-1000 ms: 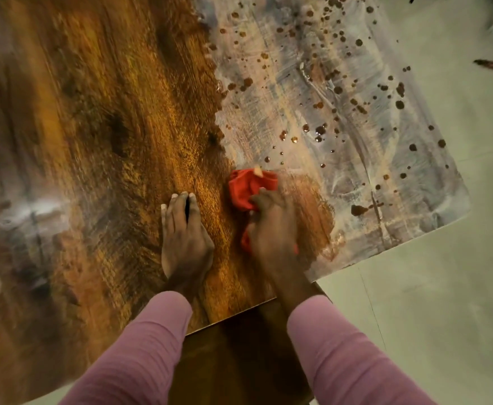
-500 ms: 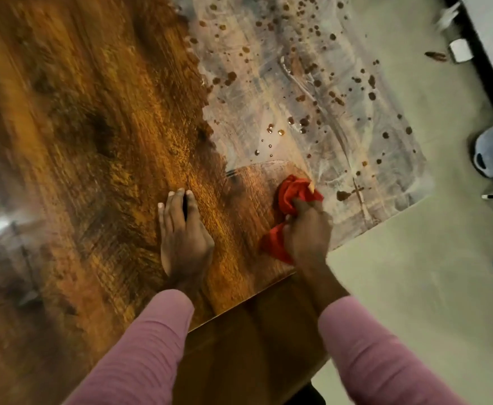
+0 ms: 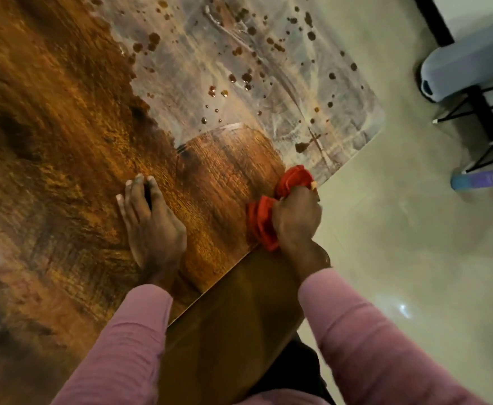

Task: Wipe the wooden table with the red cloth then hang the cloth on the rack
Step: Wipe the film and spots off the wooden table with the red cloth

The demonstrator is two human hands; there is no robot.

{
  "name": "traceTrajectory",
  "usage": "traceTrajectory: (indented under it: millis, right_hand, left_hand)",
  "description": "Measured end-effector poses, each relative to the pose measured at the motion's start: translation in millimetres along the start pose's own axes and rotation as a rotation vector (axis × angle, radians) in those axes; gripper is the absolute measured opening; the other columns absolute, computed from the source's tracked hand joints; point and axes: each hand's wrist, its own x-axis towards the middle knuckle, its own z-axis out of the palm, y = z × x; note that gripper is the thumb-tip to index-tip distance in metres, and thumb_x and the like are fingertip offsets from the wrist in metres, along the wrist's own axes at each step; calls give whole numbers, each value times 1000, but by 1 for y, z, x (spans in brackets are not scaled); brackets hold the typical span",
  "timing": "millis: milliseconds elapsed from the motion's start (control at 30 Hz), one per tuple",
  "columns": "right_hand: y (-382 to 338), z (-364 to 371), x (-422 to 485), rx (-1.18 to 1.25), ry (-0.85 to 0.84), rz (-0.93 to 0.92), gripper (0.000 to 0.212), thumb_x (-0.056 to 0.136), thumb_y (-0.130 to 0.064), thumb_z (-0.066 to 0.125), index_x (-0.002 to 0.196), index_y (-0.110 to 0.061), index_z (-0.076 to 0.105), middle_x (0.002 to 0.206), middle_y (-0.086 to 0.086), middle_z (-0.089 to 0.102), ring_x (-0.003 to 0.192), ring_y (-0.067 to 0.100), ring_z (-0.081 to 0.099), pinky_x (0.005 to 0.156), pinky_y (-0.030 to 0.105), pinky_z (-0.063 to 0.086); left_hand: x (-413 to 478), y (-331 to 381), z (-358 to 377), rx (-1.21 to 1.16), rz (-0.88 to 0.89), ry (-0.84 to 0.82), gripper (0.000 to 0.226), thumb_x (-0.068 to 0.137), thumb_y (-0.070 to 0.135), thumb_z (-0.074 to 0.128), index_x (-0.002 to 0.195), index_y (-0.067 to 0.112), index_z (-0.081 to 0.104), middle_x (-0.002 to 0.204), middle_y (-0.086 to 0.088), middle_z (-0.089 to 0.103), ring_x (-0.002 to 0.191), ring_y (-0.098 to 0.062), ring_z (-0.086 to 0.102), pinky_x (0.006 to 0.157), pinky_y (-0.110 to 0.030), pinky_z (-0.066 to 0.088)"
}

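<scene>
The wooden table fills the left and middle of the head view. Its left part is bare brown wood, while its far right part is covered by a whitish film with dark droplets. My right hand grips the bunched red cloth at the table's near right edge, with cloth sticking out on both sides of the fist. My left hand lies flat on the wood, fingers straight, to the left of the cloth.
Pale tiled floor lies to the right of the table. A black metal rack stands at the right edge with a pale grey object on it. A blue and purple bottle lies on the floor below.
My right hand has dragged the red cloth to the right, from the middle of the table to its near right edge, leaving a wiped patch of wood. My left hand stays pressed flat.
</scene>
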Motion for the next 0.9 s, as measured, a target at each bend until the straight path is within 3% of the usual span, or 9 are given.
traceTrajectory:
  millis: [67, 233, 333, 433, 567, 633, 700, 767, 900]
  right_hand:
    - [-6, 10, -32, 8, -41, -69, 1, 79, -13, 61, 80, -13, 61, 82, 2, 59, 67, 20, 55, 51, 23, 36]
    - [-1, 31, -88, 65, -259, -197, 8, 84, -15, 61, 82, -22, 58, 86, -3, 57, 70, 14, 59, 64, 31, 55]
    - [2, 22, -65, 71, -139, -119, 24, 84, -13, 59, 67, -25, 46, 77, -4, 55, 59, 10, 49, 56, 25, 42]
    - [-2, 4, -18, 49, -21, -39, 19, 79, -8, 57, 64, -17, 49, 68, 0, 53, 59, 20, 50, 55, 28, 39]
    - [-4, 3, -16, 9, -25, -119, 18, 82, -8, 56, 68, -17, 49, 69, -1, 53, 51, 9, 37, 42, 23, 23]
    - [0, 16, -49, -10, -122, -216, 1, 85, -14, 58, 85, -15, 59, 86, 0, 57, 63, 12, 49, 48, 22, 38]
    - [5, 30, -84, -25, -225, -361, 17, 86, -19, 59, 103, -16, 64, 102, 0, 58, 81, 17, 58, 69, 28, 52]
    - [8, 33, -93, 22, -213, -422, 22, 88, -22, 58, 109, -19, 65, 108, 0, 57, 87, 17, 58, 78, 30, 50]
    - [3, 19, -29, 120, -79, -263, 17, 84, -17, 61, 100, -17, 66, 98, 3, 63, 84, 22, 61, 79, 37, 52]
  left_hand:
    - [0, 1, -1, -6, -11, 0, 52, 98, 17, 27, 147, 2, 34, 152, -21, 32, 144, -35, 25, 122, -46, 10]
    - [1, 4, -3, -5, -15, 17, 50, 99, 15, 27, 146, 1, 37, 151, -22, 34, 144, -35, 27, 122, -44, 8]
    - [2, 3, -2, -5, -33, 4, 49, 99, 14, 30, 147, 2, 36, 152, -21, 33, 144, -34, 26, 122, -42, 6]
    - [2, 2, 0, 1, -37, -1, 50, 98, 14, 33, 147, 2, 36, 152, -20, 32, 145, -33, 25, 122, -42, 6]
    - [2, 3, -2, 8, -39, -4, 51, 97, 11, 36, 147, 1, 35, 152, -21, 32, 145, -34, 24, 123, -43, 6]
    - [2, 6, -2, 17, -40, -29, 51, 96, 9, 39, 146, 0, 36, 151, -21, 33, 145, -34, 25, 123, -46, 10]
    - [3, 8, -4, 30, -60, -37, 52, 95, 8, 41, 146, -1, 37, 151, -22, 34, 145, -34, 26, 122, -48, 13]
    - [4, 8, -5, 30, -73, -37, 51, 95, 8, 42, 145, -1, 38, 151, -22, 35, 145, -35, 26, 122, -47, 13]
    - [5, 8, -3, 30, -87, -17, 50, 96, 6, 42, 144, -2, 39, 149, -23, 37, 143, -36, 28, 122, -44, 10]
